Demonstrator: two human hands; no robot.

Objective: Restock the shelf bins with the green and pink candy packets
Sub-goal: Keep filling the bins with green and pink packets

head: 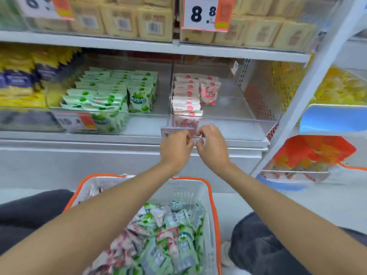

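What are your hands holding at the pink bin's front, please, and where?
A small price label: the left hand pinches its lower edge, the right hand its right end.

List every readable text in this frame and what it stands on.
"8 8": upper right price tag.
"8", cropped: upper left price tag.
"果心": upright green packet, leading characters blurred.
"果心": upright pink packet, faint.
Unreadable blur: lower left price tag, small middle tag, yellow packs' barcodes.

White shelf (99, 136): left bin (148, 126) holds green packets (111, 92); right bin (238, 124) holds pink packets (186, 96).
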